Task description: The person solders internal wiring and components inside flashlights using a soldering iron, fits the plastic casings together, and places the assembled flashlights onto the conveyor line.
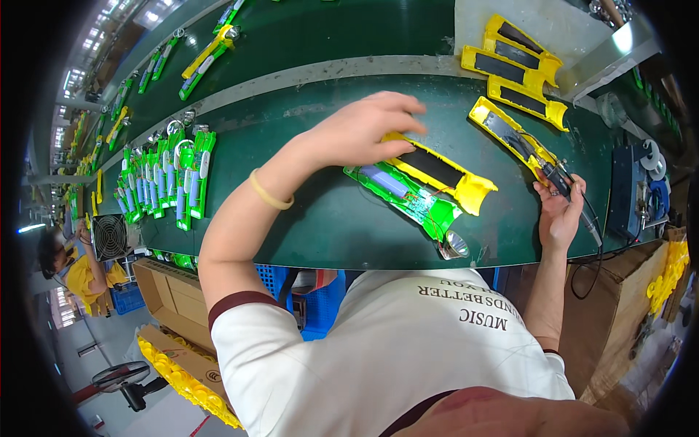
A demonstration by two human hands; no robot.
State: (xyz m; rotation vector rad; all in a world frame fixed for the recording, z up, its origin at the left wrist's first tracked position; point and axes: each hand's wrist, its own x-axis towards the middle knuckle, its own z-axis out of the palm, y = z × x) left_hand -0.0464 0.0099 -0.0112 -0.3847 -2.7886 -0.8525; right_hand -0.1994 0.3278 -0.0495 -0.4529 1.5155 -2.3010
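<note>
From where I stand, the two hands are well apart above the green surface [320, 237]. The left arm reaches over the near edge, sharply bent at the elbow, its forearm slanting inward with a pale band [269, 191] at the wrist. The left hand [364, 131] arches palm down, fingers stretched and spread, thumb below them by the far end of a yellow shell [437, 169]; I can't tell whether it touches. That shell lies against a wired green shell [408, 191], whose round reflector [455, 245] sits by the middle of the near edge.

The right forearm rises more steadily toward the surface's right side. The right hand [559, 211] is turned palm inward, thumb and fingers closed around a dark, corded tool [559, 180], right at the near end of another yellow shell [506, 132]. More green assemblies [164, 178] bunch toward the left edge; joined yellow pieces [513, 69] lie at the far right corner.
</note>
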